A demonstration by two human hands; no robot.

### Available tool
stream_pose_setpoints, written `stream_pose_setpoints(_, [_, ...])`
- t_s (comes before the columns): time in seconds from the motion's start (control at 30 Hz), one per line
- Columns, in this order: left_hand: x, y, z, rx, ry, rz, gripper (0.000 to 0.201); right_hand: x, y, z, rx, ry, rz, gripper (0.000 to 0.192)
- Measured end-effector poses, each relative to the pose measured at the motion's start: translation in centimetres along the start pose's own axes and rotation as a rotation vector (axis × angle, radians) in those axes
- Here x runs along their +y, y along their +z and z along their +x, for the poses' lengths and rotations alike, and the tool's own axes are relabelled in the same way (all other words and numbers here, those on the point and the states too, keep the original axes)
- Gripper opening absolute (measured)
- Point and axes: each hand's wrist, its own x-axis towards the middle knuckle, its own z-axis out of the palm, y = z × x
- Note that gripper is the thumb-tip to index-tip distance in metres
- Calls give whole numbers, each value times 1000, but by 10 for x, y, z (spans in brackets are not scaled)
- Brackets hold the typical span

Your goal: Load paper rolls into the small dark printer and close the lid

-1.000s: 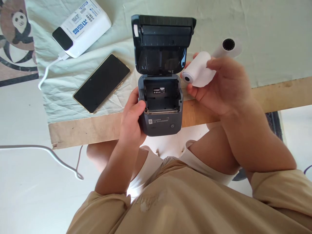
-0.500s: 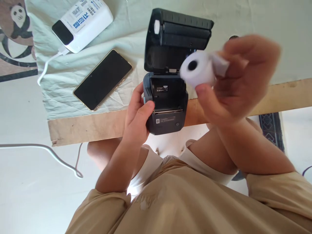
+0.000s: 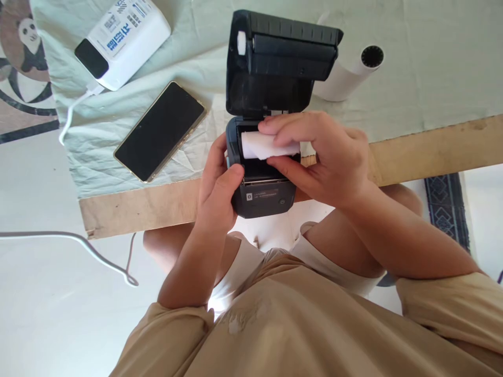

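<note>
A dark portable label printer (image 3: 263,201) is held at the table's front edge, its lid (image 3: 275,94) swung up and back. My left hand (image 3: 220,183) grips the printer's left side, thumb on the top near the paper slot. Between the thumb and fingers of my right hand (image 3: 326,157) is a white paper roll (image 3: 251,145), lying crosswise in the printer's paper bay. My fingers cover the roll's right part, so its right end is hidden. Whether the roll touches the bay's floor I cannot tell.
A phone (image 3: 161,131) with a dark screen lies left of the printer on the green cloth (image 3: 440,63). Behind it is a white power bank (image 3: 129,47) with a cable (image 3: 73,112). A larger white roll (image 3: 346,78) rests at the back right, partly behind the lid.
My right hand has brought the paper roll left and down from beside the printer into its bay. The roll now lies crosswise. My left hand keeps its hold on the printer.
</note>
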Motion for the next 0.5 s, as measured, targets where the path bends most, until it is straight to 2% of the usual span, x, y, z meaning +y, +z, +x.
stream_pose_setpoints(0.1, [-2,-1,0,-16,14,-30,37,2,1,-1,-46,87,44,14])
stream_pose_setpoints(0.27, [-5,-5,1,-56,9,-43,41,-2,-1,0,-53,170,-38,21])
stream_pose_setpoints(0.37, [-1,-2,-2,-11,-31,-13,40,-3,-2,0,-56,188,-74,35])
stream_pose_setpoints(0.5, [5,3,-4,21,-106,0,40,-3,-3,1,-64,207,-173,29])
